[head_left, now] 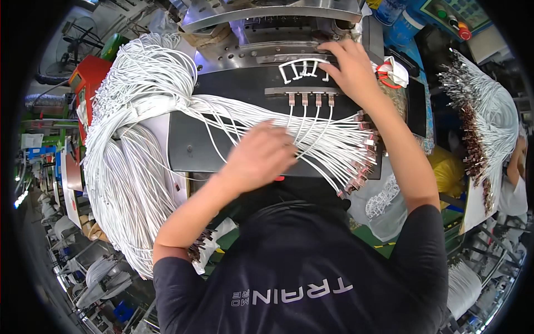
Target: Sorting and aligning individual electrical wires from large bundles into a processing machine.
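Note:
A white moulded plastic strip with short legs (303, 62) sits over the dark worktop (233, 83), its right end at the thumb and fingers of my right hand (351, 72), which pinch it. Below the strip lies a narrow metal bar (303, 91) with several small connectors in a row, each with a white cable running toward me. A bundle of white cables (245, 113) crosses the worktop to reddish-brown connector ends (361, 161) at the right. My left hand (260, 156) is over these cables, slightly blurred, its fingers loosely stretched; I see nothing gripped in it.
A metal press with a holed plate (245, 55) stands behind the worktop. A thick hank of white cables (133, 189) hangs at the left. Red-handled cutters (389, 75) lie at the right, and a bag of small white scraps (384, 206) hangs below. More cables (489, 111) lie far right.

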A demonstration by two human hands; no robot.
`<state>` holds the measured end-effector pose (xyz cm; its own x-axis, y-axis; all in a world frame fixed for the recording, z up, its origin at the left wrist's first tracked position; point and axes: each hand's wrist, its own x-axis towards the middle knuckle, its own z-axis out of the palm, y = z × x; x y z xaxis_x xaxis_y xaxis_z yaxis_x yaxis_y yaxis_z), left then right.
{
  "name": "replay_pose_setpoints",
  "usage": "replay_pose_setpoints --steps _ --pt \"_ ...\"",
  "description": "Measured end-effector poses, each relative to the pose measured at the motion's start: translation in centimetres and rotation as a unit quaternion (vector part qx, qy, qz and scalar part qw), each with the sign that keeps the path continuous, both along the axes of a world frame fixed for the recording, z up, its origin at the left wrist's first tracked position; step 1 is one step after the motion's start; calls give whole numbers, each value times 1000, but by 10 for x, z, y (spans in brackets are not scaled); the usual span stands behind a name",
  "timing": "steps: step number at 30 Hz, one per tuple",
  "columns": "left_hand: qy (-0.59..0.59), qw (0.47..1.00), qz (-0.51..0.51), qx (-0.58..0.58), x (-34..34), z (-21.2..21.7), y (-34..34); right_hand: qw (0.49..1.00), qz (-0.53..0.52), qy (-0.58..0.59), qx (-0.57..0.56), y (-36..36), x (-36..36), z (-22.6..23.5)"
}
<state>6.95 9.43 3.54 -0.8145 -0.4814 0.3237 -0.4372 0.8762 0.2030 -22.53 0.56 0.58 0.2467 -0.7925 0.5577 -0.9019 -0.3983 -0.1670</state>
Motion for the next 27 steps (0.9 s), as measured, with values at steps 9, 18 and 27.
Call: replay_pose_setpoints --steps 9,18,27 --pt "126 990 49 37 -39 -16 -5 954 79 -141 252 30 -15 3" --pt "103 982 155 13 -56 -3 -75 981 8 -188 51 -135 -11 -21" --pt "46 969 243 18 -85 -18 -178 996 -54 -70 3 -184 4 -1"
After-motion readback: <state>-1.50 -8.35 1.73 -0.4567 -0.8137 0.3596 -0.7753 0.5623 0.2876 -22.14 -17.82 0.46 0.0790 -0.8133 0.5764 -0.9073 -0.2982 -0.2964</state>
